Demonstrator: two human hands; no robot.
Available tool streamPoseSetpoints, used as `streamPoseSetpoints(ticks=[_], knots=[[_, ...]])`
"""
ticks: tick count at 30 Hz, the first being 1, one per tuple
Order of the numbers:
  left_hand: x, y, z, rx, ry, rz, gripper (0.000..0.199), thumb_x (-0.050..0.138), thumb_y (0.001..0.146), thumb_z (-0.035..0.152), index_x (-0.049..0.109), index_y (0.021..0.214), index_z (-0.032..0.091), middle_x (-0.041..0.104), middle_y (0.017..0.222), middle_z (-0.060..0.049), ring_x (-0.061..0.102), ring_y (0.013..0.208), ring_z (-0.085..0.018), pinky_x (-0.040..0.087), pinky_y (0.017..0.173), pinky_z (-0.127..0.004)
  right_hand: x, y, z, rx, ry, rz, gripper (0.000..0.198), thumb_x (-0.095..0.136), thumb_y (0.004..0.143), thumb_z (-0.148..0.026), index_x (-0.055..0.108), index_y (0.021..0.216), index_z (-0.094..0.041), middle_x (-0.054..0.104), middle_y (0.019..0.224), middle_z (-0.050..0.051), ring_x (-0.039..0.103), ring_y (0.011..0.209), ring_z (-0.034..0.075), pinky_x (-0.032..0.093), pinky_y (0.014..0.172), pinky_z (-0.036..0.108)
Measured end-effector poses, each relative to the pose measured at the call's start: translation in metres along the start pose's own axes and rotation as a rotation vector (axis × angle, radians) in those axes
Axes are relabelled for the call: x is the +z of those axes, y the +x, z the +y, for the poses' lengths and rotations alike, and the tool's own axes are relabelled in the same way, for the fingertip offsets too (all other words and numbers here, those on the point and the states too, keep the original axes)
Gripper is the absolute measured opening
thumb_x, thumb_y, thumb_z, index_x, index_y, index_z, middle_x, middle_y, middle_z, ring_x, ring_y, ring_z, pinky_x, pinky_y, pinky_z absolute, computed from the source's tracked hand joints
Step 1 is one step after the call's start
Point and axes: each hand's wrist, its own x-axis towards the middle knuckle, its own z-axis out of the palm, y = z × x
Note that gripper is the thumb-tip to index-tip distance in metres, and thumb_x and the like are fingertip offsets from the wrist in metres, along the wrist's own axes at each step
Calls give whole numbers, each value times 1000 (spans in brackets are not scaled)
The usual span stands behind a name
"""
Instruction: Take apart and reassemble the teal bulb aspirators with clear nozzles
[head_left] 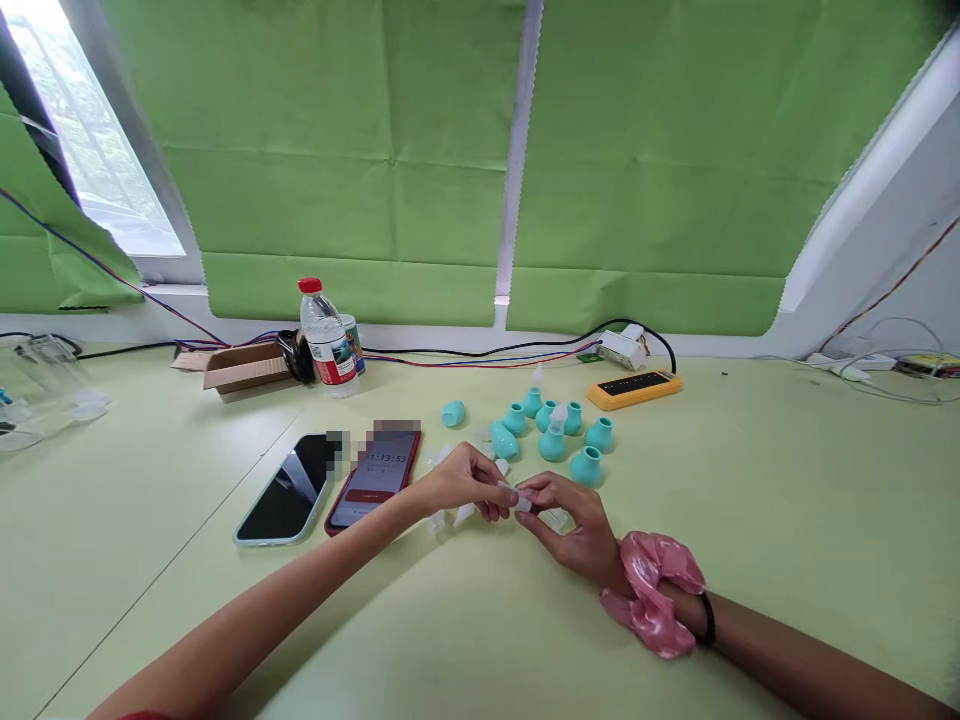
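Note:
In front of me, my left hand [480,485] and my right hand [566,515] meet over the table. Between their fingertips is a small translucent white plastic piece [523,504], pinched from both sides; the fingers cover much of it. Just beyond the hands stand several teal rubber bulbs [586,466] with open necks. Two of the bulbs carry clear pointed tips [559,418]. One teal bulb [453,413] lies on its side, apart from the others. Loose translucent plastic parts [463,514] lie under and beside my left hand, partly hidden by it.
Left of my hands lie a phone with a lit timer [379,475] and a dark-screened phone [289,490]. Behind them stand a water bottle [330,345] and an open cardboard box [247,370]. A yellow power strip [634,389] lies at the back right, with cables along the wall.

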Motion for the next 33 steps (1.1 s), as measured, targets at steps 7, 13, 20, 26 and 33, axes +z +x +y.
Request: streamPoseSetpoints(ticks=[7, 13, 20, 26, 33], knots=[[0, 1, -3, 19, -200, 141, 25, 69, 55, 28, 64, 64, 6, 61, 54, -5, 53, 44, -8, 45, 47, -20, -34, 13, -4, -70, -291, 59, 32, 61, 63, -17, 50, 93, -18, 53, 89, 8, 51, 86, 20, 44, 72, 35], [-12, 2, -1, -5, -328, 78, 33, 73, 49, 19, 64, 78, 6, 66, 69, -9, 60, 58, -14, 49, 61, -28, -67, -1, 40, 112, -703, 184, 47, 62, 60, -37, 45, 99, -16, 49, 94, 12, 46, 91, 26, 42, 72, 39], [-3, 1, 2, 54, -250, 81, 26, 70, 55, 22, 64, 74, 5, 65, 66, -9, 59, 55, -13, 48, 57, -27, -61, -12, 58, 352, -654, -34, 29, 52, 69, -33, 46, 92, -18, 56, 91, 8, 53, 86, 23, 43, 73, 37], [4, -1, 6, 99, -158, 141, 22, 69, 56, 24, 65, 67, 5, 60, 52, -5, 50, 42, -8, 43, 46, -21, -46, 2, 18, 77, -439, -157, 33, 47, 68, -15, 42, 100, -19, 53, 100, 8, 49, 96, 22, 40, 81, 35], [-1, -8, 19, 94, -114, 80, 26, 69, 56, 25, 66, 74, 6, 60, 55, -4, 48, 45, -7, 41, 48, -21, -30, 18, 1, 91, -374, -203, 29, 44, 55, -9, 45, 83, -18, 52, 72, 2, 48, 61, 15, 40, 55, 26]])
